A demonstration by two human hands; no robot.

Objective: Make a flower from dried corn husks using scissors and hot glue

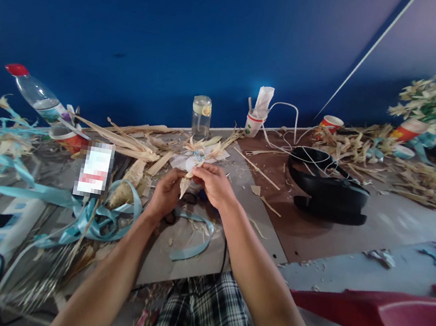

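Note:
Over the table's front part, my left hand and my right hand meet with fingers pinched together. Between them is a pale, pointed piece of dried corn husk, its tip hanging down. Just beyond my fingertips, husk petals with bluish bits at the centre spread out over something white; I cannot tell whether they join the piece in my hands. A loose light-blue ribbon curls on the table below my hands. Dark round loops, perhaps scissor handles, are partly hidden under my fingers.
Dried husk strips and a tangle of blue ribbon lie to the left, near a phone and a power strip. A glass jar, a paper cup and a black headband-like device stand behind and right.

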